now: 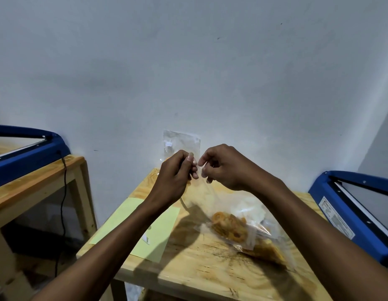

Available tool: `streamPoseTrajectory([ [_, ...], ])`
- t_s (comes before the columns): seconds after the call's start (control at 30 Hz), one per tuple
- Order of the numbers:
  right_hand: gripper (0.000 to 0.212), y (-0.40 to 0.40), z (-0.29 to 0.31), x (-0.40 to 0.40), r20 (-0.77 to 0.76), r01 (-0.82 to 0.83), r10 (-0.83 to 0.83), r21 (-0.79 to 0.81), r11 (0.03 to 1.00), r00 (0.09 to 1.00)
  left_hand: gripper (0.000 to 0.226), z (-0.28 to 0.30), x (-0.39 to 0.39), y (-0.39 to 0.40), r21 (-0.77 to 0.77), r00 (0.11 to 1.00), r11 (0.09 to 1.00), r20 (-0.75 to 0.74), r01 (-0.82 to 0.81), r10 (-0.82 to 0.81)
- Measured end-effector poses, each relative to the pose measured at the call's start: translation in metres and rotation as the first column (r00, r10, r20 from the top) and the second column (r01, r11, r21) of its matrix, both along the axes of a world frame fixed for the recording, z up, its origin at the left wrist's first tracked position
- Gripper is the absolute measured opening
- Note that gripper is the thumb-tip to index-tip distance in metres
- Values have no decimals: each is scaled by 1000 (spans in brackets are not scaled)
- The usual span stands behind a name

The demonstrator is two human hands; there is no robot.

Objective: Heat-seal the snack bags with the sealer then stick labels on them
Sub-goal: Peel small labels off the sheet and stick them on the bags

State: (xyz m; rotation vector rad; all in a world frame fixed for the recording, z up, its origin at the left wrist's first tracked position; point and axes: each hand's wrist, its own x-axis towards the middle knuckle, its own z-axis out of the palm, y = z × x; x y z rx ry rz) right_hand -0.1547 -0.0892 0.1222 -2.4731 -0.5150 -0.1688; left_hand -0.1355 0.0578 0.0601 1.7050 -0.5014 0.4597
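My left hand [178,172] and my right hand [223,166] are raised over the wooden table [210,268], fingertips pinched close together on the top edge of a clear plastic snack bag [201,192] that hangs down between them. Below my right forearm lie more clear bags of orange ring snacks [230,228] and white crackers [251,208]. Another clear bag [181,143] leans upright against the wall behind my hands. A pale yellow label sheet [164,233] lies flat under my left forearm. One blue heat sealer [349,213] stands at the right, another blue heat sealer [25,153] at the left.
The left sealer rests on a separate wooden table [47,181], with a black cable [62,203] hanging down its side. A white wall [188,72] backs both tables. A gap separates the two tables.
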Motion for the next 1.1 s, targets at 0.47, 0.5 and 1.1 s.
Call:
streamPoseTrajectory([
  [0.47,14,-13,-15,-1,31,-31,29,95,995,999,29,3,7,4,-178,996,983,-62,47,-59],
  [0.5,12,-13,-15,-1,30,-32,29,94,995,999,30,3,8,5,-207,996,977,-72,44,-60],
  [1.1,23,-12,-51,47,-206,117,10,595,795,979,19,13,45,18,-271,983,956,-171,-118,73],
])
